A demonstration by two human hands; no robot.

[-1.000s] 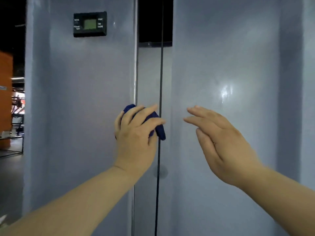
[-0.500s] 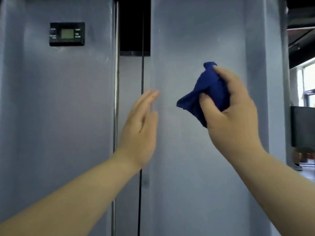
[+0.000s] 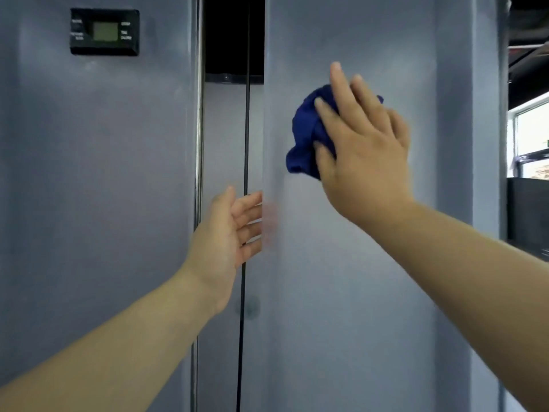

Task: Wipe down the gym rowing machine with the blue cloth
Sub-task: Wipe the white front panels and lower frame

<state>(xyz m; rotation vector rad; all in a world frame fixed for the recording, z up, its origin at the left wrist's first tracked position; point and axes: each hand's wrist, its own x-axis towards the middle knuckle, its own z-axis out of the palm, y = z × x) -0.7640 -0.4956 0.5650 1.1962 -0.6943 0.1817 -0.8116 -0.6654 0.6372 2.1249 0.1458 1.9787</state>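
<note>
1. Step in hand: wiping the upright face of the machine. The right hand [image 3: 365,150] presses the blue cloth [image 3: 306,135] flat against the right grey panel [image 3: 356,292], in the upper right-centre of the frame.
2. Right grip: open. The fingers are stretched out and spread over the cloth, pinning it to the panel rather than curling round it.
3. Left grip: open and holding nothing that I can see. The left hand [image 3: 228,230] sits at mid-frame in the gap between the two panels, palm turned right. Its fingertips are hidden behind the right panel's edge, so I cannot tell whether they bear on it.
4. Cloth: a bunched wad, not spread out. Its long axis runs roughly up and down, leaning from lower left to upper right. A loose end hangs out at the lower left of the hand, and a small corner shows at the upper right past the fingers.
5. Machine: the panels, the black cable [image 3: 246,129] and the chrome rod [image 3: 198,144] all run vertically. The display [image 3: 104,31] sits at upper left on the left grey panel [image 3: 104,203].
6. Judgement on the next move: keep steady pressure and stroke along the panel's length, since most of its face below the hand remains to be covered. The wad is likely to slip from under a flat hand, so the thumb should hold it.
</note>
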